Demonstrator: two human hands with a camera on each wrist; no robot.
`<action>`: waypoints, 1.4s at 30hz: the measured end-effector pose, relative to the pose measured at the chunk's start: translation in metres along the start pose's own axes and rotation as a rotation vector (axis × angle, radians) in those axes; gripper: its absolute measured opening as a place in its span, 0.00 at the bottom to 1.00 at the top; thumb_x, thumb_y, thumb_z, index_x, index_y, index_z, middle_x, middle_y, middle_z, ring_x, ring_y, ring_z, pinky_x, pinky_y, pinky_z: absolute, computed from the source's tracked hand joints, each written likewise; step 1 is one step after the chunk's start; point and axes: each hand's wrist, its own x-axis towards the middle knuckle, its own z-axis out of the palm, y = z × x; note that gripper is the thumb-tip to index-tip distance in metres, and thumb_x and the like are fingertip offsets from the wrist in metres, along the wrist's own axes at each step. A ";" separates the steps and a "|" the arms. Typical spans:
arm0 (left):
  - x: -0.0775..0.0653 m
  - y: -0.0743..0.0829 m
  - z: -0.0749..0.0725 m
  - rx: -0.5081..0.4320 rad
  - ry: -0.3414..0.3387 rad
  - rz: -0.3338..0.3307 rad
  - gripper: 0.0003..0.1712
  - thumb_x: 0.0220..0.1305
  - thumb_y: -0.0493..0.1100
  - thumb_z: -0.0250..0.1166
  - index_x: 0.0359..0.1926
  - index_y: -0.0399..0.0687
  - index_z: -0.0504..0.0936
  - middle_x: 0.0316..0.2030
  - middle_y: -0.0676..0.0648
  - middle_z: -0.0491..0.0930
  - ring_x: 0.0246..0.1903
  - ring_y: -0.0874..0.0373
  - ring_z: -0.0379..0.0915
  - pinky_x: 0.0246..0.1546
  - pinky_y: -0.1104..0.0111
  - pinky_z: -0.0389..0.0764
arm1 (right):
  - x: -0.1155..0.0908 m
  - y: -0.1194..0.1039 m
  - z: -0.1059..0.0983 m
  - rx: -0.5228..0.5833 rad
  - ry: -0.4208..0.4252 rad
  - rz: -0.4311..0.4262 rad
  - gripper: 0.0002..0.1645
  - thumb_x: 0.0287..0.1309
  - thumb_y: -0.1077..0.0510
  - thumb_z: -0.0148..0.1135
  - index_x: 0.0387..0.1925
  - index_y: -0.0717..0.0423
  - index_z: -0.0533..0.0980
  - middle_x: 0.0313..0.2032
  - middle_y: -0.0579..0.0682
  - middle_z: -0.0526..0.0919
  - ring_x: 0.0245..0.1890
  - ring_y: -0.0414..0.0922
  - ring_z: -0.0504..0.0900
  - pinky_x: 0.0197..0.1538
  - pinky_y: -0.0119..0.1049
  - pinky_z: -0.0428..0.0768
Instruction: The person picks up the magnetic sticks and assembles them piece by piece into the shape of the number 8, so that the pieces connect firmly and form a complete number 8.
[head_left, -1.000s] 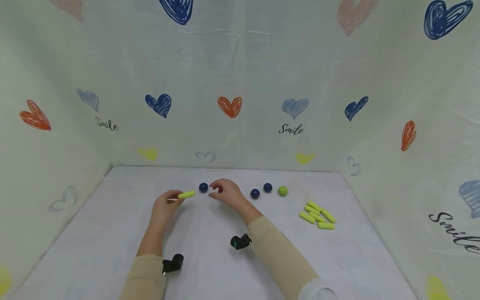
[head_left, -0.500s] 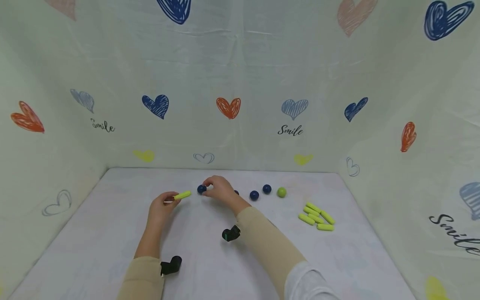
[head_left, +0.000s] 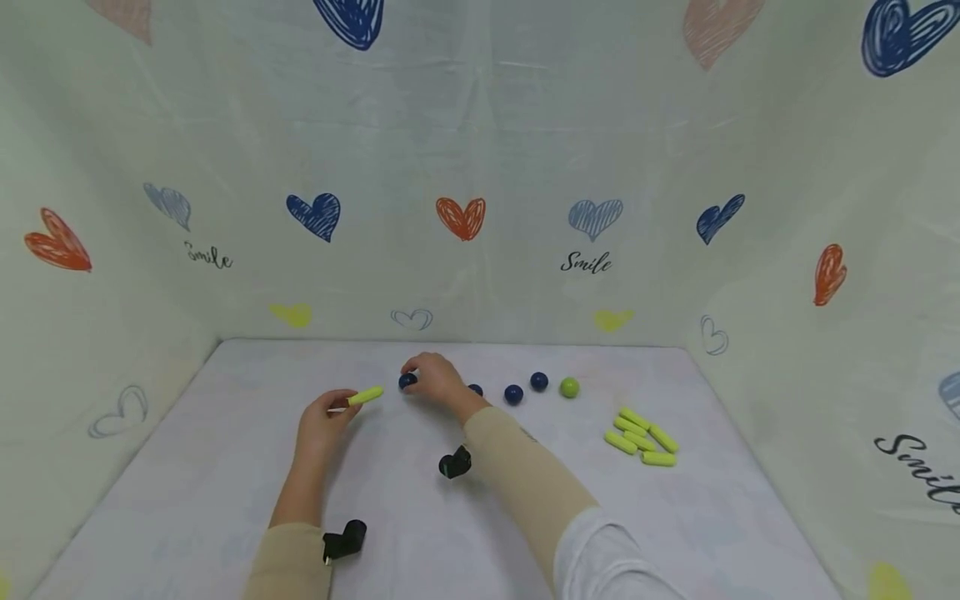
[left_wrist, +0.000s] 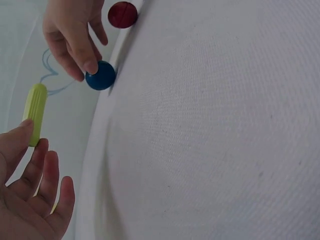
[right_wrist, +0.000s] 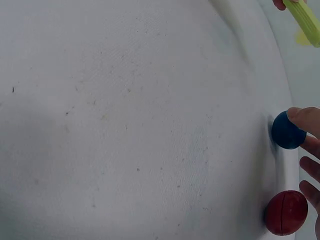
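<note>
My left hand pinches a yellow-green ridged stick between thumb and fingers, raised off the table in the left wrist view. To its right, my right hand holds a small ball between thumb and fingertips. The ball is dark in the head view and plainly a blue ball in the left wrist view, at or close to the tabletop. A dark red ball with a seam lies near the right hand's lower fingers. Part of a dark ball shows behind the right wrist.
Two dark blue balls and a green ball lie farther right on the white table. Several yellow-green sticks lie in a loose group at the right. Heart-printed cloth surrounds the table's back and sides.
My right hand has moved left and taken the blue ball between thumb and fingers. The ball behind its wrist has come into view. My left hand keeps its stick nearly in place.
</note>
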 end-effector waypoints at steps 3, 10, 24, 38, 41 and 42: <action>-0.002 0.000 -0.001 0.007 0.003 -0.004 0.18 0.67 0.37 0.63 0.56 0.35 0.77 0.50 0.34 0.76 0.45 0.43 0.73 0.42 0.61 0.73 | 0.001 -0.001 0.003 0.002 -0.003 0.005 0.19 0.58 0.53 0.70 0.51 0.48 0.81 0.51 0.44 0.81 0.54 0.42 0.75 0.59 0.34 0.71; -0.003 0.003 -0.003 0.009 0.000 -0.026 0.18 0.68 0.38 0.62 0.57 0.37 0.77 0.51 0.35 0.75 0.46 0.43 0.72 0.43 0.59 0.73 | 0.001 0.003 0.006 0.036 0.014 0.012 0.19 0.58 0.53 0.69 0.52 0.48 0.79 0.50 0.44 0.81 0.53 0.41 0.76 0.57 0.33 0.72; -0.006 0.004 -0.001 -0.007 -0.018 0.008 0.19 0.67 0.39 0.63 0.57 0.37 0.77 0.50 0.34 0.77 0.46 0.43 0.74 0.43 0.62 0.74 | -0.008 0.005 -0.013 0.132 0.001 0.047 0.19 0.59 0.54 0.69 0.51 0.49 0.78 0.51 0.45 0.81 0.47 0.40 0.77 0.46 0.32 0.76; -0.014 0.019 0.012 -0.067 -0.029 0.022 0.18 0.65 0.37 0.65 0.54 0.37 0.78 0.42 0.36 0.82 0.40 0.47 0.79 0.35 0.70 0.74 | -0.026 0.019 -0.030 0.340 0.107 -0.011 0.21 0.56 0.54 0.71 0.52 0.49 0.79 0.46 0.43 0.79 0.47 0.41 0.76 0.50 0.34 0.76; -0.017 0.023 0.015 -0.069 -0.029 0.018 0.17 0.65 0.38 0.65 0.54 0.38 0.78 0.41 0.37 0.82 0.41 0.47 0.79 0.36 0.68 0.75 | -0.032 0.021 -0.034 0.391 0.120 -0.018 0.22 0.56 0.55 0.71 0.53 0.50 0.78 0.47 0.44 0.77 0.45 0.41 0.76 0.47 0.32 0.77; -0.018 0.025 0.016 -0.070 -0.029 0.015 0.17 0.65 0.38 0.65 0.54 0.38 0.78 0.41 0.37 0.82 0.41 0.46 0.79 0.36 0.67 0.75 | -0.034 0.021 -0.035 0.401 0.119 -0.023 0.23 0.56 0.56 0.71 0.54 0.50 0.78 0.48 0.45 0.76 0.44 0.41 0.77 0.46 0.32 0.77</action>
